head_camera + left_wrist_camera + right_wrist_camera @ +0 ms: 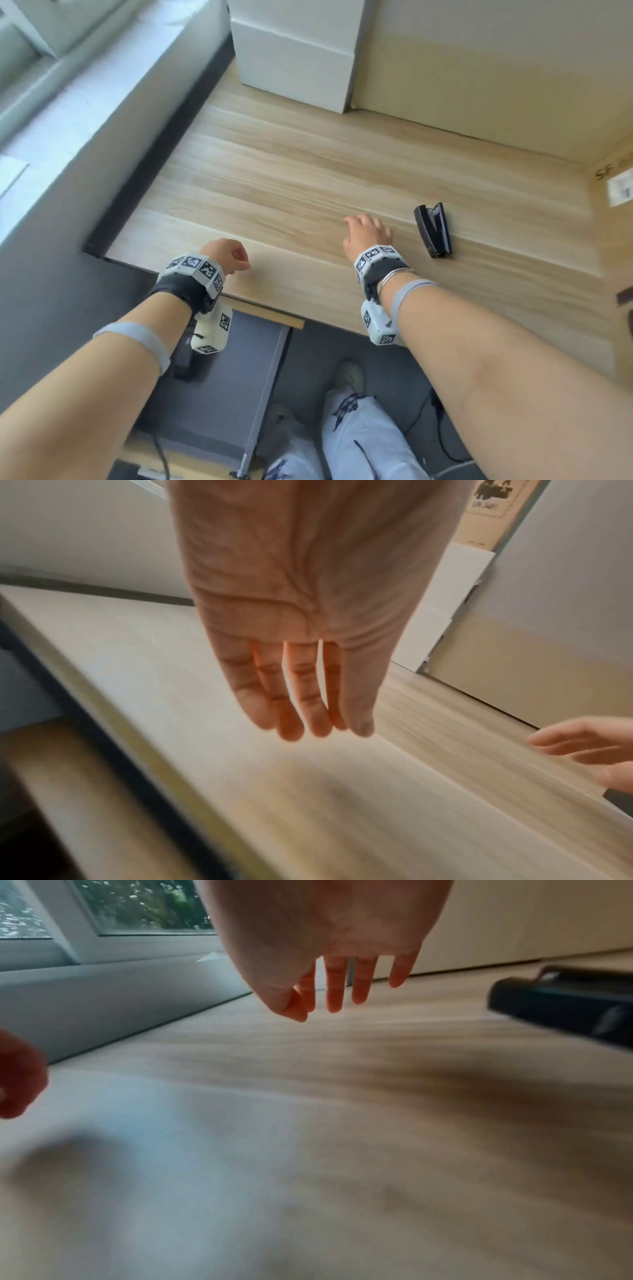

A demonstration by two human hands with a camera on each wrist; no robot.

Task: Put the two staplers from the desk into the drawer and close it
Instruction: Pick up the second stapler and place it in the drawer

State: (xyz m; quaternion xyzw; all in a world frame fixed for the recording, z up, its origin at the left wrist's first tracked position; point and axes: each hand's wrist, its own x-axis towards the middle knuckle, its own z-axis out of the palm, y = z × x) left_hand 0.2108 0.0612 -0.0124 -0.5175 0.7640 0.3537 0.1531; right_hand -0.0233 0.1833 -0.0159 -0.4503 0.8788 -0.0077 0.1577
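A black stapler (433,229) lay on the wooden desk (274,171), just right of the empty, slack-fingered right hand (368,233). The left hand (227,255), loose and empty, hovered near the front edge; white boxes (294,61) stood behind

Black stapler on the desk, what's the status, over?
Both hands, left and right, empty. Black plastic stapler untouched on wooden desk, beside right hand. Path clear.

Both bare forearms reach forward, each wrist strapped with a tagged camera band. The left hand (228,255) hangs at about 7 o'clock of the right hand (368,233), well apart from it. Both hold nothing, fingers (291,696) extended and relaxed (palms facing down).
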